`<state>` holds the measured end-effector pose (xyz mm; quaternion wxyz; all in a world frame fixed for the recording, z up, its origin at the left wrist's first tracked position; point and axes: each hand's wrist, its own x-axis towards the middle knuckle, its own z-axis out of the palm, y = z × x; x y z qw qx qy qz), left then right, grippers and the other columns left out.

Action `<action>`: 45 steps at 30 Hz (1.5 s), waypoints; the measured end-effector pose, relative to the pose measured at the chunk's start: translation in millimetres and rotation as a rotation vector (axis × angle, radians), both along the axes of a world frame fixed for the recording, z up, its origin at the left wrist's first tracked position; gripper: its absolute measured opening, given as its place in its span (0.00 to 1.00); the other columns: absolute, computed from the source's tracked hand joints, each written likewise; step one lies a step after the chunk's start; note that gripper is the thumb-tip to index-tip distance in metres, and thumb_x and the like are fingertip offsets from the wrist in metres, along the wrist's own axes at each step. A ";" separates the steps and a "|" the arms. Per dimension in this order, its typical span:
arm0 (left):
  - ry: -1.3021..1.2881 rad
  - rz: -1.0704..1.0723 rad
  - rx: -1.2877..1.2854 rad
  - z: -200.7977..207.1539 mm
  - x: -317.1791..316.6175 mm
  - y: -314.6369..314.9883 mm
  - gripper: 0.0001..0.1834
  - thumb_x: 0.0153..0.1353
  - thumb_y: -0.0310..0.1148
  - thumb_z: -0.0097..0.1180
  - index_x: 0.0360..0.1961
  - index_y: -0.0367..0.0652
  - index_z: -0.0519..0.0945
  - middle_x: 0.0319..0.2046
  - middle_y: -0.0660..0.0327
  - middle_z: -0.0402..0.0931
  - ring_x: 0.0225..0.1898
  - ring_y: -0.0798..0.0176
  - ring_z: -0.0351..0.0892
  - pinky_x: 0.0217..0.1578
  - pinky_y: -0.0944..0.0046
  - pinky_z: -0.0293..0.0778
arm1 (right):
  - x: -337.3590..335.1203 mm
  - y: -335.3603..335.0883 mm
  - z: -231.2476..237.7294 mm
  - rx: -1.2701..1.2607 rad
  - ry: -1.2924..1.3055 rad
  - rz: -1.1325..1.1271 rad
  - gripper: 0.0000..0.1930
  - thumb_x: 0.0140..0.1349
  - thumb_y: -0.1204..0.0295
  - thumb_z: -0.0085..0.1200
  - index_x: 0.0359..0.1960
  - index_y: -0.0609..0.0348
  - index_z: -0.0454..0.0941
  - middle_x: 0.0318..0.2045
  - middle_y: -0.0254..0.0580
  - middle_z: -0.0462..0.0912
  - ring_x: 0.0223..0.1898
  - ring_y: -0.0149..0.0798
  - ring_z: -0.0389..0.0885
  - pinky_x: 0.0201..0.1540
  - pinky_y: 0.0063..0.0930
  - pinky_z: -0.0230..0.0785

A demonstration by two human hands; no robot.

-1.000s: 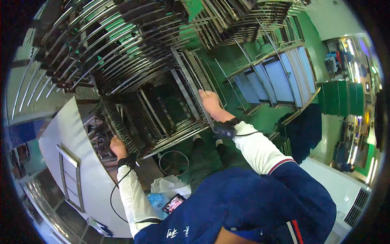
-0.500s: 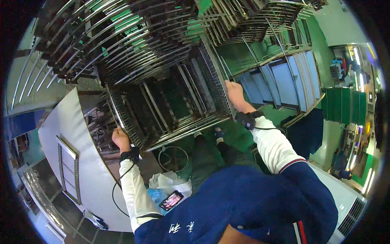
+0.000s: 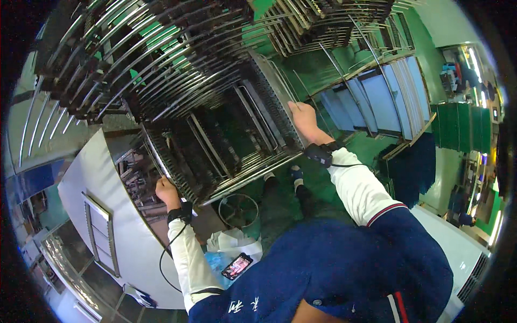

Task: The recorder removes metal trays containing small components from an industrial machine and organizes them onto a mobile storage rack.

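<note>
An open metal rack (image 3: 252,176) with toothed side rails and long crossbars stands in front of me. My left hand (image 3: 168,192) is closed around the near end of its left side rail. Farther up, on the right toothed rail, my right hand (image 3: 304,121) is closed over the edge, thumb on top. Both wrists wear black bands with a cable. Through the rack's open middle, inner bars and green floor show. Fingers on the far side of each rail are hidden.
More racks with rows of metal rods (image 3: 177,59) crowd beyond. Light blue panels (image 3: 371,102) stand in a rack at right. A white board (image 3: 102,183) with a small metal frame (image 3: 100,234) lies at left. Near my legs are a handwheel (image 3: 238,211) and a phone (image 3: 237,266).
The rack and my right hand have shifted a little left and away, against the floor. Both hands keep their hold. The whole view has also swung slightly.
</note>
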<state>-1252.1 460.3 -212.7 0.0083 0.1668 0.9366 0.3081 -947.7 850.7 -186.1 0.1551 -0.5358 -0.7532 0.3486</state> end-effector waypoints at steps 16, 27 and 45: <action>-0.004 0.065 0.016 -8.3 -13.2 3.3 0.13 0.55 0.33 0.47 0.24 0.32 0.75 0.21 0.45 0.73 0.23 0.46 0.72 0.27 0.57 0.66 | -5.2 -11.4 -27.2 -0.001 -0.014 -0.059 0.20 0.56 0.60 0.45 0.18 0.67 0.71 0.16 0.56 0.71 0.20 0.51 0.69 0.27 0.38 0.60; -0.135 -0.014 0.125 0.0 0.5 11.6 0.13 0.56 0.33 0.45 0.25 0.32 0.74 0.20 0.47 0.73 0.20 0.54 0.69 0.25 0.59 0.66 | 3.9 -3.8 -31.3 -0.250 0.094 -0.114 0.20 0.57 0.56 0.44 0.25 0.64 0.75 0.22 0.52 0.76 0.25 0.45 0.73 0.31 0.36 0.63; -0.029 -0.226 0.040 56.4 169.7 79.7 0.11 0.51 0.27 0.49 0.33 0.29 0.73 0.30 0.51 0.73 0.30 0.57 0.72 0.34 0.62 0.67 | 141.3 -27.6 14.5 -0.366 0.125 0.200 0.15 0.50 0.58 0.48 0.27 0.59 0.73 0.25 0.52 0.75 0.30 0.53 0.74 0.33 0.42 0.65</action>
